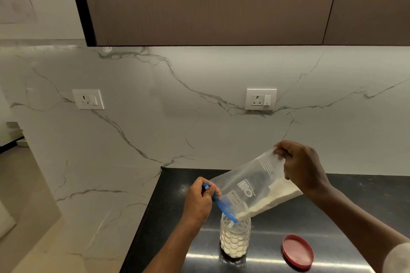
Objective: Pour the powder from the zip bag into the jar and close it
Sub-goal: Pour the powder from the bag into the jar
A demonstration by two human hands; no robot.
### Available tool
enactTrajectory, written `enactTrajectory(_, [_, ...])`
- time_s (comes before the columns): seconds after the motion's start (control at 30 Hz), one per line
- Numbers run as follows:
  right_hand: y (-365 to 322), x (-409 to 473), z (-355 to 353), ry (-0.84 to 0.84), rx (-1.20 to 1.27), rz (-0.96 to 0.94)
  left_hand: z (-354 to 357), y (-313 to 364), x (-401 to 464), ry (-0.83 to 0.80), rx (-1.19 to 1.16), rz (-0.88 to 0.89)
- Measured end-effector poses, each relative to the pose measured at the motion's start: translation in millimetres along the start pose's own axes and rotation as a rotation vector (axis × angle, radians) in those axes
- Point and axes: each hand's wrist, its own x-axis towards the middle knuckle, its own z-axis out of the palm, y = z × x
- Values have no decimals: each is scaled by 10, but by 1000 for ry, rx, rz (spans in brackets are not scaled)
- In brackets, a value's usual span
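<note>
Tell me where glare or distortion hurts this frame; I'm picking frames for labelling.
Head view: streaky glare on the black counter around the jar and red lid; wide-angle bending at the cabinet edges; overall soft, so print on the zip bag is barely legible.

Clear zip bag (255, 186) with a blue zip strip, tilted mouth-down above the jar, its lower corner at the jar's open mouth; printed lettering appears inverted. White powder (269, 200) lies along the bag's lower edge, sloping toward the mouth. Clear, textured plastic jar (235, 239) stands upright on the black counter, uncapped, roughly two-thirds full of white powder. Red round lid (298, 251) lies flat on the counter to the jar's right, apart from it.
</note>
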Motion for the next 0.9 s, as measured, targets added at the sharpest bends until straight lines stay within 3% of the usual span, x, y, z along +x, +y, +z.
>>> enactTrajectory(0.23, [-48,-23,-2,1,-1,-89,13,-32,3,3,-2,-15])
enactTrajectory(0.6, [-14,-19,1,-34,19,-12,21,-39,-22,19,10,-39])
enactTrajectory(0.9, [-79,-1,32,1,22,-77,3,-58,-49,32,42,-50])
